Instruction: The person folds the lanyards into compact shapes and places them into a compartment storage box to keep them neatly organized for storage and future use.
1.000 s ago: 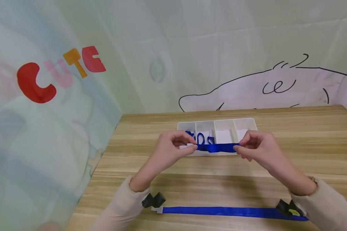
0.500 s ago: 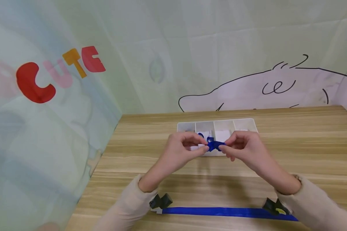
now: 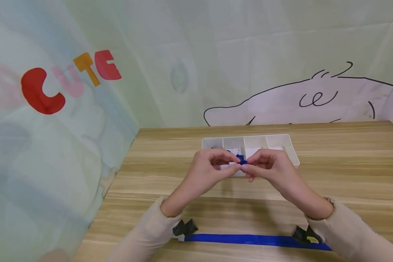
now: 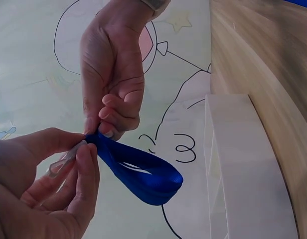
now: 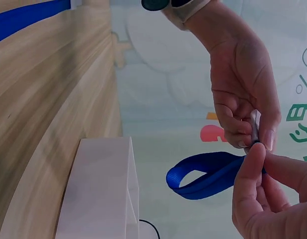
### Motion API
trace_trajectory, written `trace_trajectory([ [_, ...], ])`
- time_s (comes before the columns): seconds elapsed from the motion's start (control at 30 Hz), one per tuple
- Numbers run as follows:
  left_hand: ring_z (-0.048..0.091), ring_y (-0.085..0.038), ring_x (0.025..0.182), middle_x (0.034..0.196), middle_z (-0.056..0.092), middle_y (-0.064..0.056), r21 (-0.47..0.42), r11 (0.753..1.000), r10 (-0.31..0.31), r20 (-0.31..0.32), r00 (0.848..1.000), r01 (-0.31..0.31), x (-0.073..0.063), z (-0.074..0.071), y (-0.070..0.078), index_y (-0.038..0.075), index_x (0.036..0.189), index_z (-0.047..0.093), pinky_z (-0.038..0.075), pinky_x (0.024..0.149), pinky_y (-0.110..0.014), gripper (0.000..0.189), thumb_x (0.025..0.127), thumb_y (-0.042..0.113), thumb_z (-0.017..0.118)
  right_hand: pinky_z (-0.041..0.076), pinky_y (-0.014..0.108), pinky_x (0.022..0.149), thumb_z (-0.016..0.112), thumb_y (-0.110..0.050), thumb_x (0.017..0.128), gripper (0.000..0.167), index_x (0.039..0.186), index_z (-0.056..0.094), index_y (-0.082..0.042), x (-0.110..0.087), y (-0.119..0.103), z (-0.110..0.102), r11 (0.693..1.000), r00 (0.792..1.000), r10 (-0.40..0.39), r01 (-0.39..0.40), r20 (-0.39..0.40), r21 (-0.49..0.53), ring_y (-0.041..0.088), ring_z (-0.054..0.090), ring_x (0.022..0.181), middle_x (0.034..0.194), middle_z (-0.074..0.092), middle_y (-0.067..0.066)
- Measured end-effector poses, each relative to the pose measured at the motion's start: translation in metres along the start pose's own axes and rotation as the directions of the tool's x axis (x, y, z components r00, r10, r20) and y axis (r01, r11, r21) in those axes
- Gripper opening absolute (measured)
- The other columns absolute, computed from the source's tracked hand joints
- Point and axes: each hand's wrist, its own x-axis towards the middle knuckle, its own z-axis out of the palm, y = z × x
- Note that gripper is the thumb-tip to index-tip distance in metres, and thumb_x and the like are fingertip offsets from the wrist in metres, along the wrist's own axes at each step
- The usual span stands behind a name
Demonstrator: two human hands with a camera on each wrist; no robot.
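Over the white compartment tray (image 3: 293, 151), my left hand (image 3: 207, 168) and right hand (image 3: 275, 168) meet fingertip to fingertip. Between them is a blue ribbon strap (image 4: 143, 179), doubled into a drooping loop. A translucent white end piece (image 4: 61, 162) on the strap sits between the left thumb and fingers. The right thumb and fingertips pinch the ribbon right beside the left ones, seen closely in the right wrist view. Fingers hide the exact spot where the ribbon ends come together.
A second blue strap (image 3: 242, 239) with a white end lies straight along the near tabletop (image 3: 170, 189). Blue looped pieces and white cards sit in the tray's compartments, partly behind the hands. Printed cloth (image 3: 170, 47) hangs behind the table and on its left.
Both hands have come together from apart. The ribbon stretched between them has folded into a loop. The second strap and the tray have stayed put.
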Motion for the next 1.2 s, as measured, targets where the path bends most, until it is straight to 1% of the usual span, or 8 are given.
trace_trajectory([
  [0.13, 0.068, -0.012, 0.091, 0.093, 0.073, 0.001, -0.007, 1.0, 0.002, -0.011, 1.0, -0.002, 0.0005, 0.0008, 0.0007, 0.009, 0.096, 0.077, 0.058, 0.075, -0.026, 0.01, 0.088, 0.014, 0.079, 0.06, 0.035, 0.071, 0.071, -0.001, 0.091, 0.016, 0.1, 0.067, 0.011, 0.0001, 0.0009, -0.0005, 0.999, 1.0, 0.018, -0.018, 0.012, 0.027, 0.021, 0.07, 0.071, 0.083, 0.072, 0.014],
  [0.33, 0.068, -0.01, 0.088, 0.093, 0.073, 0.003, 0.012, 1.0, -0.005, -0.036, 0.999, 0.005, 0.0013, 0.0014, 0.0, 0.01, 0.096, 0.077, 0.058, 0.074, -0.025, 0.011, 0.087, 0.016, 0.079, 0.059, 0.034, 0.078, 0.069, 0.001, 0.092, 0.02, 0.105, 0.065, 0.016, -0.0003, -0.0014, 0.0014, 0.997, 0.999, 0.037, -0.038, 0.019, 0.065, 0.019, 0.072, 0.077, 0.089, 0.074, 0.012],
  [0.53, 0.068, -0.008, 0.08, 0.091, 0.074, 0.004, 0.017, 1.0, -0.001, -0.057, 0.998, 0.002, 0.002, 0.0015, -0.0013, 0.011, 0.095, 0.078, 0.058, 0.071, -0.027, 0.011, 0.087, 0.017, 0.08, 0.058, 0.034, 0.082, 0.063, 0.0, 0.097, 0.022, 0.108, 0.064, 0.018, -0.0012, -0.0015, 0.0034, 0.994, 0.999, 0.02, -0.024, 0.033, 0.107, 0.018, 0.072, 0.08, 0.09, 0.074, 0.012],
  [0.73, 0.068, -0.008, 0.08, 0.091, 0.074, 0.004, 0.006, 1.0, -0.015, -0.069, 0.998, 0.016, 0.0017, 0.0013, -0.0014, 0.011, 0.095, 0.078, 0.058, 0.07, -0.027, 0.011, 0.087, 0.018, 0.08, 0.058, 0.036, 0.082, 0.062, 0.0, 0.097, 0.019, 0.104, 0.065, 0.016, 0.0001, 0.0008, 0.0036, 0.994, 1.0, -0.007, 0.004, 0.028, 0.107, 0.018, 0.071, 0.079, 0.089, 0.073, 0.012],
  [0.9, 0.068, -0.01, 0.081, 0.093, 0.074, 0.002, -0.03, 0.999, -0.027, -0.051, 0.998, 0.025, 0.0015, 0.0015, -0.0008, 0.01, 0.096, 0.078, 0.059, 0.072, -0.027, 0.011, 0.087, 0.016, 0.08, 0.058, 0.035, 0.08, 0.065, 0.001, 0.095, 0.016, 0.102, 0.066, 0.015, 0.0006, 0.0023, 0.002, 0.996, 0.999, -0.018, 0.016, 0.03, 0.087, 0.018, 0.071, 0.076, 0.088, 0.073, 0.011],
  [1.2, 0.069, -0.013, 0.082, 0.093, 0.073, -0.001, -0.098, 0.994, -0.042, 0.007, 0.999, 0.043, 0.0015, -0.0008, -0.004, 0.008, 0.098, 0.078, 0.059, 0.073, -0.03, 0.016, 0.086, 0.017, 0.081, 0.059, 0.038, 0.075, 0.068, 0.002, 0.092, 0.012, 0.098, 0.068, 0.013, 0.0024, 0.0057, 0.0011, 0.994, 0.997, -0.057, 0.053, 0.042, 0.092, 0.021, 0.072, 0.074, 0.088, 0.073, 0.017],
])
